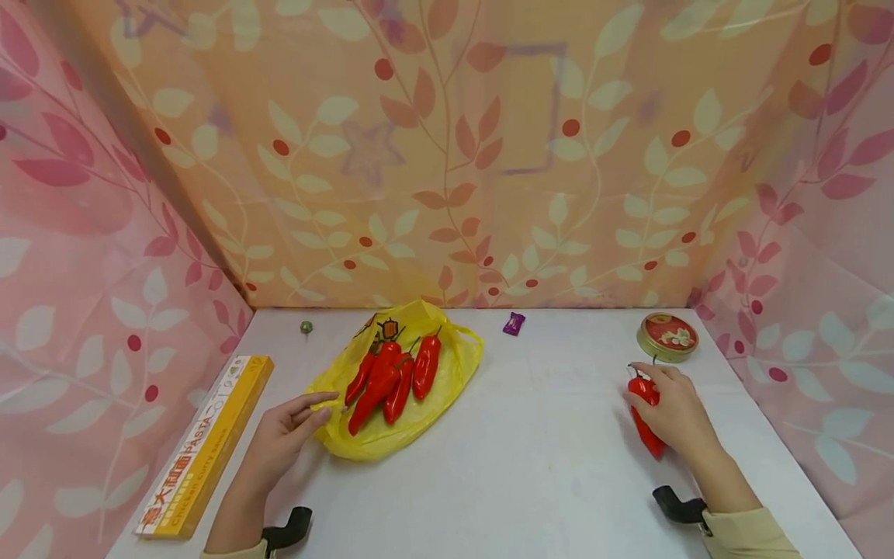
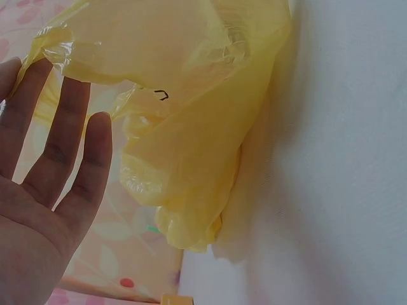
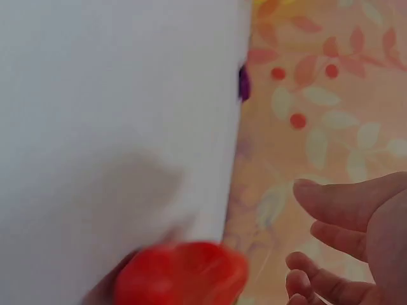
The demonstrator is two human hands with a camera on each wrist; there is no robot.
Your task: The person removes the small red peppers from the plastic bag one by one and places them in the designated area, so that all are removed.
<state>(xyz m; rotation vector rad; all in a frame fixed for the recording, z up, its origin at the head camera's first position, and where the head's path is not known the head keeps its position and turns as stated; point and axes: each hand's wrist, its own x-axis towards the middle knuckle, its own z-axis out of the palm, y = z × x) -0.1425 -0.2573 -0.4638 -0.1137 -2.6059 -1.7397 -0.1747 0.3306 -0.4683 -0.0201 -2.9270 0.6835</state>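
My left hand (image 1: 282,436) is at the near left rim of a yellow plastic bag (image 1: 436,435) and pinches its edge. In the left wrist view, the film of the bag (image 2: 191,140) runs up to the fingertips. Several glossy red chili peppers (image 1: 380,392) with dark stems lie on the opened bag. On the right of the table, my right hand (image 1: 673,407) is over a red chili pepper (image 1: 648,439), its fingers parted. The right wrist view shows the chili pepper (image 3: 181,273) below and apart from the thumb and fingers of that hand (image 3: 356,241).
A long yellow pasta box (image 1: 209,446) lies at the left edge. Along the back are a green wrapped lollipop (image 1: 306,328), a purple wrapped candy (image 1: 514,324) and a round red and gold tin (image 1: 668,338). Patterned cloth walls (image 1: 447,194) enclose the white table (image 1: 531,466).
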